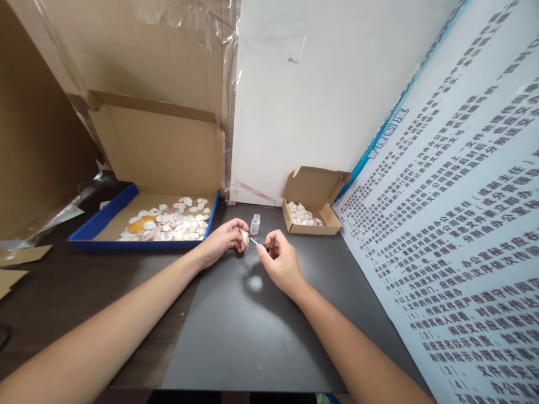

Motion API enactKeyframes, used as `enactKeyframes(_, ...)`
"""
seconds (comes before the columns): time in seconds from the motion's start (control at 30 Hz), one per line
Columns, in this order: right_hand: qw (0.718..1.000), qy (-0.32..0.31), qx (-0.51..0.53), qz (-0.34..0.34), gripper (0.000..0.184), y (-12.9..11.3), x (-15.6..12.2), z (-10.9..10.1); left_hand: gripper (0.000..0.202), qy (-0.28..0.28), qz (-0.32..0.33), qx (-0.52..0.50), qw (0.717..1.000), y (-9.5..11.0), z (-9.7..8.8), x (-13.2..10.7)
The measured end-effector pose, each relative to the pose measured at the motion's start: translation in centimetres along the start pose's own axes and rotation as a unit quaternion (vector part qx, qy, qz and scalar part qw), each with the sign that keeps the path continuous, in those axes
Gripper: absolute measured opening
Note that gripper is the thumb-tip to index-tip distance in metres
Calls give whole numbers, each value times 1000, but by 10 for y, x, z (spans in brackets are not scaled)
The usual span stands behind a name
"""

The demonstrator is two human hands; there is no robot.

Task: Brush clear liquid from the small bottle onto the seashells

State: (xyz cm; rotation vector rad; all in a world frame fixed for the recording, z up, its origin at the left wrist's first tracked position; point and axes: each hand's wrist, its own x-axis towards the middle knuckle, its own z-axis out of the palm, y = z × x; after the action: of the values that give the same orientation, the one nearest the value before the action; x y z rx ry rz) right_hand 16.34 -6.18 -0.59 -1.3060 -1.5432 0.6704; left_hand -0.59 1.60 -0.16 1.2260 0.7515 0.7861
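Note:
Between the fingers of my left hand [225, 240] is a small brown-and-white shell [245, 241], its patterned side turned to the right. My right hand [281, 262] pinches the black cap of a small applicator brush [255, 242], whose pale stem points left at the shell. The brush tip is very close to the shell; whether it touches I cannot tell. Just behind both hands a small clear glass bottle [255, 224] stands upright without its cap, with a label on its side.
At the left back, a blue-edged box [143, 244] with its lid up holds many shells [168, 221]. A small cardboard box [314, 229] of pale shells stands at the right back. Dark grey mat [252, 348] lies under my hands. A printed board [455, 213] leans along the right side.

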Motion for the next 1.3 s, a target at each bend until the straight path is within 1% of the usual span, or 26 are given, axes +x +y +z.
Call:
enactKeyframes(0.07,1000,-11,4,-4,20,-1,0,0,25,-1,0,-3,1000,0,0,0)
enactKeyframes(0.2,999,-33,-26,8,20,0,0,1,24,-6,3,-6,1000,0,0,-1)
enactKeyframes(0.37,1000,-21,1,3,17,2,0,1,24,-6,2,-3,1000,0,0,0)
enactKeyframes(0.57,998,-35,32,29,17,-1,0,0,22,-10,4,1,1000,1,1,-1)
enactKeyframes(0.77,1000,-5,-16,14,18,1,0,-1,22,-4,2,0,1000,1,1,-1)
enactKeyframes(0.93,999,-32,29,9,17,1,-1,-1,23,-4,1,-3,1000,0,1,-1)
enactKeyframes(1.1,1000,-21,-16,15,18,2,0,0,23,-2,0,-1,1000,0,0,-1)
enactKeyframes(1.17,1000,-21,-6,15,17,1,0,0,23,-3,0,0,1000,0,0,-1)
enactKeyframes(1.3,999,-42,29,7,16,-1,-1,0,23,-6,-2,-4,1000,0,0,-1)
